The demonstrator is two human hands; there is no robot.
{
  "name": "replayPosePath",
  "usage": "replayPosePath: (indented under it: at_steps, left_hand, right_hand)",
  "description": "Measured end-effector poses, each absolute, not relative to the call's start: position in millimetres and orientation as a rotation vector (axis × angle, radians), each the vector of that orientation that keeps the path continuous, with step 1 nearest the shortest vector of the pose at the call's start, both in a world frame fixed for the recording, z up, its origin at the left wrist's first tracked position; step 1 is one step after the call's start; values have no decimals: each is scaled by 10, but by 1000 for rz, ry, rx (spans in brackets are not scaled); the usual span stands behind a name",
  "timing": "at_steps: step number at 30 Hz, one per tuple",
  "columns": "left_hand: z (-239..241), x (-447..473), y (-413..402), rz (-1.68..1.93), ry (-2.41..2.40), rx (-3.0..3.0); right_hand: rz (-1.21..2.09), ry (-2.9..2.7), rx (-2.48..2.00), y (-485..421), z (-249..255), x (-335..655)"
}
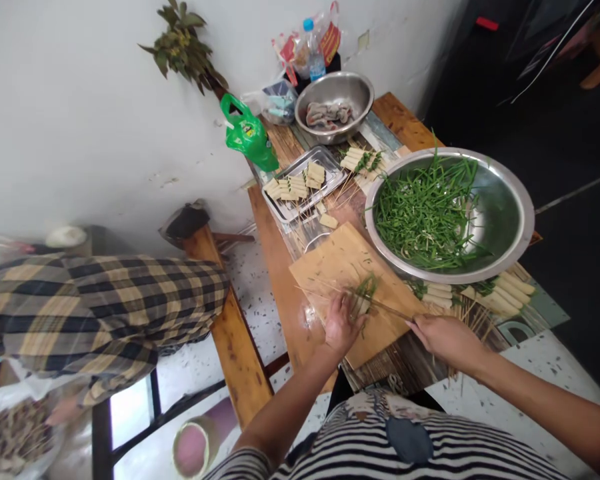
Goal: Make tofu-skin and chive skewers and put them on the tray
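My left hand is closed on a small bundle of green chives wrapped in a pale tofu sheet, pressed onto the wooden cutting board. My right hand pinches the end of a thin bamboo skewer whose tip runs into the bundle. A large steel bowl full of loose green chives stands just behind the board. Finished pale rolls on skewers lie to the right of the board, in front of the bowl.
A metal tray of skewered tofu pieces, a green plastic bag, a smaller steel bowl with a cloth and a water bottle stand farther back. A person in a checked shirt bends over at left by the wooden bench.
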State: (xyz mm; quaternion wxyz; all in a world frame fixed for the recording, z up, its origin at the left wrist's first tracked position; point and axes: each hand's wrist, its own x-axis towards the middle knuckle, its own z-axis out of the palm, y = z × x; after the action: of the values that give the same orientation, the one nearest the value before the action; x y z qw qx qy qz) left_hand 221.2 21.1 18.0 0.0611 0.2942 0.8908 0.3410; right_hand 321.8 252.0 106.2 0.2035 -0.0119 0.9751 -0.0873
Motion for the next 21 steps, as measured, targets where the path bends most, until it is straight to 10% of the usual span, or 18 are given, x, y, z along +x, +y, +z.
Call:
replayPosePath:
  at_steps: [21]
  left_hand:
    - [301,2389,198,978,2762,911]
  right_hand:
    - [-363,2656,212,2608,1080,3354]
